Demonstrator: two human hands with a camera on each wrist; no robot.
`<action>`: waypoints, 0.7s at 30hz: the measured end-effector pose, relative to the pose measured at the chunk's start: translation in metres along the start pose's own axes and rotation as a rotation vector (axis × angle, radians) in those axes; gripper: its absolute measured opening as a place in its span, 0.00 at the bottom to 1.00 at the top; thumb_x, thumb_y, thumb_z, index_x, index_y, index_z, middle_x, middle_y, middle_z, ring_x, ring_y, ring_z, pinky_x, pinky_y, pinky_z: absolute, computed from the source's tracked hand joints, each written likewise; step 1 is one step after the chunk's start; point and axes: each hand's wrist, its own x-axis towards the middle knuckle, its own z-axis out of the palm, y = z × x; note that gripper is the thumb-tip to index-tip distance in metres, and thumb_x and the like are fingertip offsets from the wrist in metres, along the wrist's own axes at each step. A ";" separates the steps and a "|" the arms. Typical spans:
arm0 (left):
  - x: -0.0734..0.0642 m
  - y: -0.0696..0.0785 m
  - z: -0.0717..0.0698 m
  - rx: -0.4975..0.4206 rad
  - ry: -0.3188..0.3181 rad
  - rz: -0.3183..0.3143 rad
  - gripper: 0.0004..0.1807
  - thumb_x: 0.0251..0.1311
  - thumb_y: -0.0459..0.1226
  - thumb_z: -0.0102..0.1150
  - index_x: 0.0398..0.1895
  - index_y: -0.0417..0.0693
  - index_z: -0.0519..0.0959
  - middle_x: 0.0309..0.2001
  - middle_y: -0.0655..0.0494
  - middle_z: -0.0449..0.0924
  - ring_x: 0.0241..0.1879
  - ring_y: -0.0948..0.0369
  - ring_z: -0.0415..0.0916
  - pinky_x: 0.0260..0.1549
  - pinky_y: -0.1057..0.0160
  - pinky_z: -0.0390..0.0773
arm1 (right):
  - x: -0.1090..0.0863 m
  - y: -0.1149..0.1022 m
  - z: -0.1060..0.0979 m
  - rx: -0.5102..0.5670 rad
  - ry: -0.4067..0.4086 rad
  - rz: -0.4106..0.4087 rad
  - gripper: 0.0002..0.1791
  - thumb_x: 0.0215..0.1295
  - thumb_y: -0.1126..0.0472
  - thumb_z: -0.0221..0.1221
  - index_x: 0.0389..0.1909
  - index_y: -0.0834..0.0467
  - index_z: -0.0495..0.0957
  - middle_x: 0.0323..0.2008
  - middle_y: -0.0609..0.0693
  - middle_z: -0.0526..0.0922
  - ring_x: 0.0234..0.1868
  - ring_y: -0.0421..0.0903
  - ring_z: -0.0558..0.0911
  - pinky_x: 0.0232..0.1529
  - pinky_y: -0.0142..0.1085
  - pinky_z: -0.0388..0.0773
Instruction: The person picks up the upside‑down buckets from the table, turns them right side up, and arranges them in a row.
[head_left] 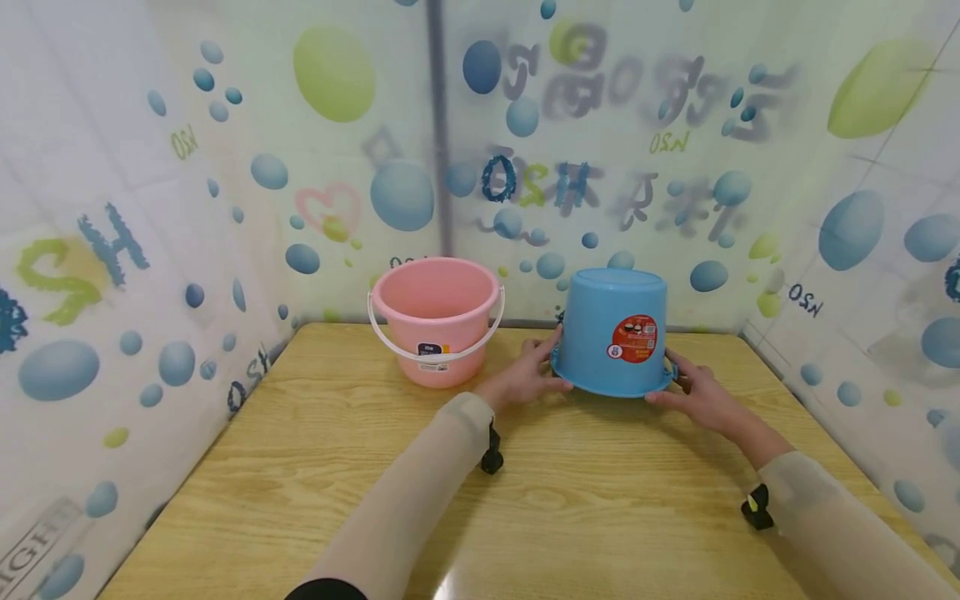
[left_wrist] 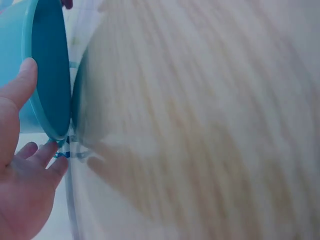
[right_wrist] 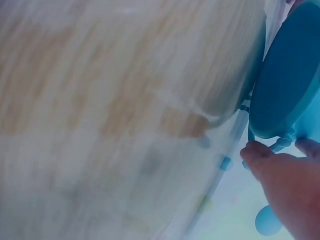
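A blue bucket [head_left: 592, 337] with a red round label is upside down over the right part of the table, its rim downward. My left hand [head_left: 527, 372] holds the rim on the left side; in the left wrist view its thumb [left_wrist: 28, 75] presses the outer wall while the fingers are at the rim. On the opposite side, my right hand [head_left: 701, 395] grips the rim near the handle joint. Both wrist views show the bucket's dark open mouth [right_wrist: 285, 75] facing the tabletop, with a gap between. A pink bucket [head_left: 438, 333] stands upright left of my left hand.
The pink bucket's white handle [head_left: 442, 358] hangs down across its front. The wooden table [head_left: 585, 517] reaches up to a printed curtain [head_left: 480, 125] that closes off the back and both sides.
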 end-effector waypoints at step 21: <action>-0.010 0.023 -0.010 -0.047 0.057 0.075 0.57 0.74 0.56 0.68 0.90 0.81 0.36 0.91 0.49 0.46 0.89 0.46 0.48 0.85 0.35 0.55 | -0.007 -0.010 -0.013 0.108 0.096 0.039 0.51 0.84 0.41 0.58 0.92 0.51 0.38 0.88 0.70 0.47 0.85 0.77 0.50 0.77 0.78 0.59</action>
